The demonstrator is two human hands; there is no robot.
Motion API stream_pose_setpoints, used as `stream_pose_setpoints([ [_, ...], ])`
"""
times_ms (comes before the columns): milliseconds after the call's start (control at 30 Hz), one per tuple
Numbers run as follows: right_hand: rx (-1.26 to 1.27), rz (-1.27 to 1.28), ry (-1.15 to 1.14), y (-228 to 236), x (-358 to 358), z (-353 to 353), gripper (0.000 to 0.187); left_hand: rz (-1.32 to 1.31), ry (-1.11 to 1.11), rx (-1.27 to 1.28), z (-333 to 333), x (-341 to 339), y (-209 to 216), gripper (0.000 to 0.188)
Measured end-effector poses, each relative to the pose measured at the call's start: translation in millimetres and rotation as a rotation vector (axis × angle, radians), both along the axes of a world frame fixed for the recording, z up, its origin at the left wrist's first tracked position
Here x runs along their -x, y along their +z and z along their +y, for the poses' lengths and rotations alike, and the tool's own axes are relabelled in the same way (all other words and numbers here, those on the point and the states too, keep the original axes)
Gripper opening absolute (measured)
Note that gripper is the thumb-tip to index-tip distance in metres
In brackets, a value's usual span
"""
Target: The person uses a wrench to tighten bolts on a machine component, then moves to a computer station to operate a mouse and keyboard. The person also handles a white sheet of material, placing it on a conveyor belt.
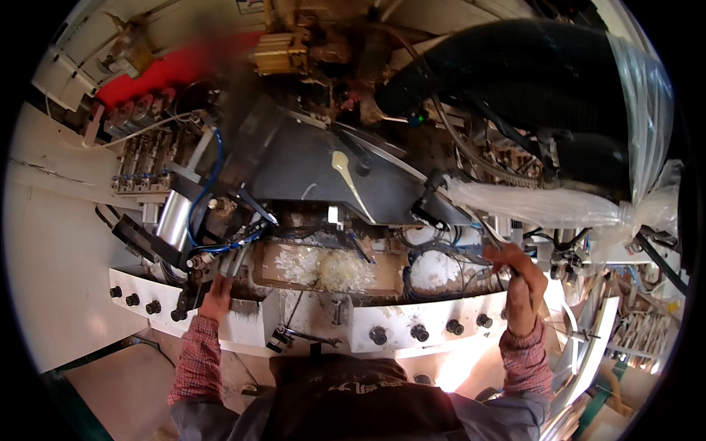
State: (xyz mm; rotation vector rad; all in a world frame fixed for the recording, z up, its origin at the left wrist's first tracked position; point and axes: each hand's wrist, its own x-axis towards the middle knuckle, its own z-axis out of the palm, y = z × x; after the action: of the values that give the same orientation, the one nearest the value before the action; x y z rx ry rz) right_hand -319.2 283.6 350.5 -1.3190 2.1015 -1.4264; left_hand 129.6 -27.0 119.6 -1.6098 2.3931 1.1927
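My left hand (215, 298) reaches up to the left part of the machine, beside a metal bracket and blue hoses (239, 241). Its fingertips are partly hidden there, and whether they grip anything is unclear. At the right side of the machine, my right hand (523, 283) is closed, fingers curled, close to the end of a thin metal bar (487, 229). What it holds cannot be made out. Between my hands lies a shallow brown tray (382, 277) with a heap of pale yellowish crumbs (342, 270). Above the tray, a pale yellow drip (340, 163) runs down a dark metal plate (294, 158).
White front panels with black knobs (420, 333) run along the near edge. Wrenches (309, 336) hang near the middle. A silver cylinder (174, 220) stands at left. Clear plastic wrap (544, 204) and a thick black hose (507, 81) fill the right. Strips (638, 334) lie stacked lower right.
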Motion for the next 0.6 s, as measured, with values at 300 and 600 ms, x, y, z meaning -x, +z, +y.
stream_pose_setpoints([
  [300,0.028,-0.196,0.330,-33.3,74.2,-99.2,0.035,-0.149,0.016,-0.091,-8.7,-23.6,-52.6,0.046],
  [600,-0.291,-0.101,0.306,-20.7,94.7,-179.8,0.028,-0.033,-0.193,-0.094,-13.3,-4.6,-50.9,0.051],
])
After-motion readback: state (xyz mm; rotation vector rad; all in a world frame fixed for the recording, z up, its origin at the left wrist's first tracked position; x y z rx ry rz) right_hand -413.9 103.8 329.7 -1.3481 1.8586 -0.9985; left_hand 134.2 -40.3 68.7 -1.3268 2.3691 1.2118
